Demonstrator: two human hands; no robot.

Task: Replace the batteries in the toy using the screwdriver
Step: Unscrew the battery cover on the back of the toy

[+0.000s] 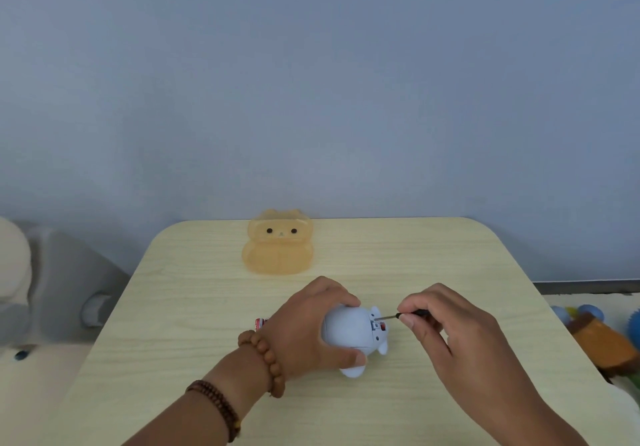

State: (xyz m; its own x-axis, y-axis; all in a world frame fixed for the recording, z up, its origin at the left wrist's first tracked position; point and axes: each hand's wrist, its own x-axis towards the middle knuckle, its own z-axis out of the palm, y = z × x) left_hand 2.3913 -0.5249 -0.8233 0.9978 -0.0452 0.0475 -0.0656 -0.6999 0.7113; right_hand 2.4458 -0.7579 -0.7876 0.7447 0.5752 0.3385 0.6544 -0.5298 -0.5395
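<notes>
Two hands work: left hand (304, 324) grips the toy (349, 335), right hand (446, 324) pinches the screwdriver (398, 315) at its open compartment.

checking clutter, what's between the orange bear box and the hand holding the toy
Nothing: in the head view, bare table separates the orange bear box from the left hand gripping the toy.

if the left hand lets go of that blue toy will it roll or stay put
The blue toy looks rounded and smooth, so lying on its side it would probably rock or roll a little. Its stubby feet might stop it. It seems like light hollow plastic, so the screwdriver could easily nudge it.
</notes>
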